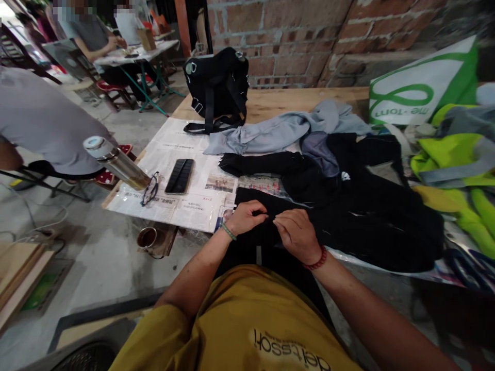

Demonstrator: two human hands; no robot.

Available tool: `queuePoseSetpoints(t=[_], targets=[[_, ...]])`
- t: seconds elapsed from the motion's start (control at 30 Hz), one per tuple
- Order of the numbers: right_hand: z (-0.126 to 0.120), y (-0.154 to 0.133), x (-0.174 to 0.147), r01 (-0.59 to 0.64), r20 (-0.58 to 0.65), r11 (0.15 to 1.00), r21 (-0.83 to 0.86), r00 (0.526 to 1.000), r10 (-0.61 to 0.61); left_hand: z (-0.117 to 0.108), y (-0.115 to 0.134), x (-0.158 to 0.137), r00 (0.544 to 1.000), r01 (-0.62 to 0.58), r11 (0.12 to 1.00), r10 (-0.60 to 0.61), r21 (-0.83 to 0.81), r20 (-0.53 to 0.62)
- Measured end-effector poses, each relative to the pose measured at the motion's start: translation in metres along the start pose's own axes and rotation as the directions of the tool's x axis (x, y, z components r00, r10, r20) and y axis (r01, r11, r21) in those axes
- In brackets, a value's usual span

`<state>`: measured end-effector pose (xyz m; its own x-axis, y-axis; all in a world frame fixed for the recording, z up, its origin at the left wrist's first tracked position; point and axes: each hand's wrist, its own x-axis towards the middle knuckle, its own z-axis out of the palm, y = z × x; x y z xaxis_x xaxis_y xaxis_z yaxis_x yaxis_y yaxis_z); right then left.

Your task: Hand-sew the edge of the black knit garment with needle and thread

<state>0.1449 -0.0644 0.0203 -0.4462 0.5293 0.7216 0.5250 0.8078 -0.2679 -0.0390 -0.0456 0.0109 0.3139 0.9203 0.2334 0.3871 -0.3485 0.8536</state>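
A black garment (pixel 363 216) with a small white mark is spread over the near side of the table. My left hand (pixel 247 216), green beads at its wrist, is over the garment's left end with thumb and fingers pinched together. Close beside it, my right hand (pixel 297 232) has its fingers bent and pressed together; a red bracelet circles that wrist. The fingertips of both hands face each other across a small gap. Whatever they pinch, perhaps cloth or a thin thread, is too small to make out.
Behind the garment lie grey clothing (pixel 270 134) and a black backpack (pixel 218 90). On newspaper to the left are a phone (pixel 179 175), glasses (pixel 150 189) and a steel flask (pixel 118 162). Yellow-green clothes (pixel 456 154), a green-white bag (pixel 425 87) and scissors (pixel 467 268) are right. A person (pixel 50 113) sits left.
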Motion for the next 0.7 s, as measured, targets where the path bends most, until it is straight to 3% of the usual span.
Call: queuePoseSetpoints(t=[0.1,0.3,0.47,0.53,0.63,0.7], targets=[[0.0002,-0.0007,0.0011,-0.002,-0.005,1.000,-0.002,1.000,0.002,0.0031,0.0003,0.0006,0.999,0.006,0.999,-0.004,0.042,-0.054],[0.0006,0.0009,0.0016,0.003,0.024,1.000,0.008,1.000,-0.004,0.0009,0.0011,0.0017,0.999,-0.004,1.000,0.004,0.015,0.045],[0.0027,-0.0008,0.0027,0.005,0.003,1.000,0.024,1.000,-0.005,0.0043,0.0008,0.0013,0.994,0.030,0.998,-0.024,0.051,-0.105],[0.0044,-0.0007,0.0022,0.001,0.008,1.000,0.030,1.000,-0.002,0.0053,-0.0005,0.0007,0.998,0.002,0.999,0.000,0.033,-0.067],[0.0051,0.0001,0.0011,0.005,0.031,0.999,0.038,1.000,-0.007,0.0048,-0.0021,0.0004,0.995,-0.068,0.997,0.071,-0.040,0.075],[0.0040,0.0002,0.0012,0.006,0.026,0.999,0.035,1.000,-0.007,0.0046,-0.0022,0.0013,0.997,-0.042,0.998,0.045,-0.056,0.056]])
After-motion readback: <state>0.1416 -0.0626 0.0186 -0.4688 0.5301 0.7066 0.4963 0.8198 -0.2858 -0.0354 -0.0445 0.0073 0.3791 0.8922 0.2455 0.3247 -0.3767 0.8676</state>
